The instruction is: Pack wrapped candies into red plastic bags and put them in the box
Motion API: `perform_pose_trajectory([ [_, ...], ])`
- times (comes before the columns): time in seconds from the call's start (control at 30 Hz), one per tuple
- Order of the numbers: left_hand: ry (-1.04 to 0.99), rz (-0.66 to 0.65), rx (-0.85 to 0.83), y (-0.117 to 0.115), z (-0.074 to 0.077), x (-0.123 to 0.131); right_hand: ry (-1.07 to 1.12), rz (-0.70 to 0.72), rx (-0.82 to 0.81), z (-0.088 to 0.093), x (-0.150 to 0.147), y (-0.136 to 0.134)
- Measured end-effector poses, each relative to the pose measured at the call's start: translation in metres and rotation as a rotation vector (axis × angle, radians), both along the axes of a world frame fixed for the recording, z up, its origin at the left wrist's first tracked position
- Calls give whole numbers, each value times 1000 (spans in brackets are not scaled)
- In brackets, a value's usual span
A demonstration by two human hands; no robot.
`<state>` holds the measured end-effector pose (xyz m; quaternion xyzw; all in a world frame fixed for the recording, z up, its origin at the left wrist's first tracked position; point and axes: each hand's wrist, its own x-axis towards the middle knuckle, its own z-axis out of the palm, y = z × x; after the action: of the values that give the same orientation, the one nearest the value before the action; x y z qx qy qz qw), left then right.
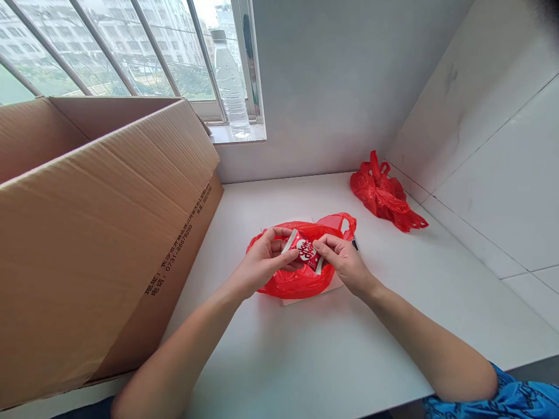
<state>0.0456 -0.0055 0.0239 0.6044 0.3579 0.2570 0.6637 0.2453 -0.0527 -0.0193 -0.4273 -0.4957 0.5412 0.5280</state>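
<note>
Both hands meet over a red plastic bag (301, 282) lying on the white table (332, 349). Between them is a small red packet (306, 251) with a white pattern and pale crimped ends. My left hand (264, 262) pinches its left end with closed fingers. My right hand (343, 262) pinches its right end, fingers pressed together. The bag's handles (338, 222) stick out towards the back right. A pale sheet (305, 298) peeks out from under the bag.
A big open cardboard box (100, 233) with printed lettering fills the left side. A second, bunched red bag (384, 198) lies at the back right by the tiled wall (502, 174). A clear plastic bottle (230, 81) stands on the window sill.
</note>
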Motion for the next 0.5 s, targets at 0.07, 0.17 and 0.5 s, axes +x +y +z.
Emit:
perform_pose_trajectory([
  [0.07, 4, -18, 4, 1, -1, -2, -1, 7, -1, 0, 0, 0],
  [0.17, 39, -64, 96, 3, -2, -5, -82, -21, 32, 0, 4, 1],
  [0.5, 982, -75, 1049, 16, -16, -16, -863, -136, 281, 7, 13, -6],
])
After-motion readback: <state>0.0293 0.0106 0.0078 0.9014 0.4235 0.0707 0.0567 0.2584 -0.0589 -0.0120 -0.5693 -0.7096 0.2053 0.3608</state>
